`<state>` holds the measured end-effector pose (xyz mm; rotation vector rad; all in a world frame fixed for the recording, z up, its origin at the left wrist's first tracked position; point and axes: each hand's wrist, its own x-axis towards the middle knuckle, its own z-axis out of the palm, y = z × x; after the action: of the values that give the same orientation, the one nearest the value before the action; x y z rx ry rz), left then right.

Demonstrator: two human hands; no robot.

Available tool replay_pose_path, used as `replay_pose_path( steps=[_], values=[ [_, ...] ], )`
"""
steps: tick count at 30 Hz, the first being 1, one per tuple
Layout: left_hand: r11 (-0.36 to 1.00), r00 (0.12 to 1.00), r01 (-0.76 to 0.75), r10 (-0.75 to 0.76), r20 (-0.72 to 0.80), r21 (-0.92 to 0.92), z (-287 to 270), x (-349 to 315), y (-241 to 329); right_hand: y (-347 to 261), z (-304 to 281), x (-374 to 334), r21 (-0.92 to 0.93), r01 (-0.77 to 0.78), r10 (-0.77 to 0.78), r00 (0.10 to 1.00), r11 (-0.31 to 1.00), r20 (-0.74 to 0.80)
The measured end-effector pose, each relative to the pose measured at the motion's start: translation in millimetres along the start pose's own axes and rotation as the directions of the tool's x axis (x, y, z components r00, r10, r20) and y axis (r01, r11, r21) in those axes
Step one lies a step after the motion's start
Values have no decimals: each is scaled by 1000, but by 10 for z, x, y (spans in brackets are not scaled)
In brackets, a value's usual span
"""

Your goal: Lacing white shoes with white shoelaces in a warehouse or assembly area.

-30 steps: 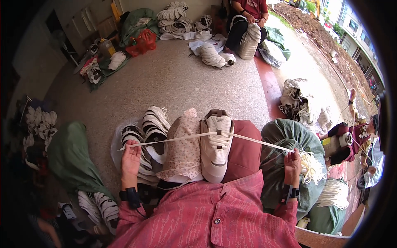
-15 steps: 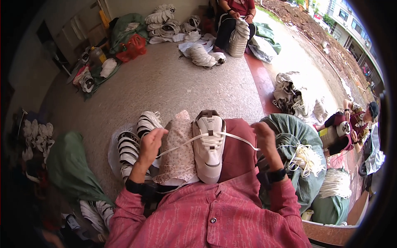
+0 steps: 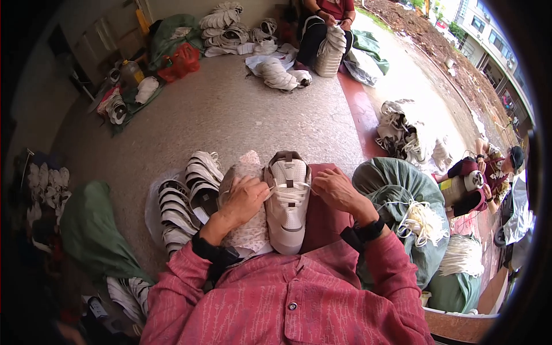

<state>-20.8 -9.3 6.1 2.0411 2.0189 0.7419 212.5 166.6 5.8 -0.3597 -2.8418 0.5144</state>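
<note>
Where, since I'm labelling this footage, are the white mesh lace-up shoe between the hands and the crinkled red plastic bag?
White mesh lace-up shoe point(image 3: 288, 199), head view: on its laced middle section.
Crinkled red plastic bag point(image 3: 183, 61), head view: on its bulging middle.

Red-pink shirt point(image 3: 241, 310) with pale streaks, long matching sleeves point(image 3: 398, 271), 1 round button point(image 3: 292, 306), 2 bulky black wristbands point(image 3: 213, 250), dark red trouser leg point(image 3: 323, 229).

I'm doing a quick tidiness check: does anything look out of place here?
Mildly: beyond the green sack, a heap of pale shoe uppers lies jumbled, unlike the neatly nested stack on the left. Nothing looks spilled, and the laced shoe on the lap shows no obvious damage.
</note>
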Motion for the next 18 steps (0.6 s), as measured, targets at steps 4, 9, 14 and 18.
replay_pose_path(
  steps=[4, 9, 14, 18],
  values=[
    [998, 1000, 9, -8, 8, -60, 43, 38, -64, 111, -51, 89, 227, -69, 49, 995, 972, 92],
    [996, 999, -39, 41, 13, -83, 70, 67, -135, 41, 34, 164, 71, 33, -32, 999, 997, -8],
    [994, 995, -100, 101, 24, -38, 56, 67, -164, 29, -112, 161, 216, -73, 45, 990, 974, 133],
    [995, 996, -80, 78, -36, -55, 109, 75, -181, -47, -203, 165, 423, -250, 187, 965, 871, 186]
  ],
)
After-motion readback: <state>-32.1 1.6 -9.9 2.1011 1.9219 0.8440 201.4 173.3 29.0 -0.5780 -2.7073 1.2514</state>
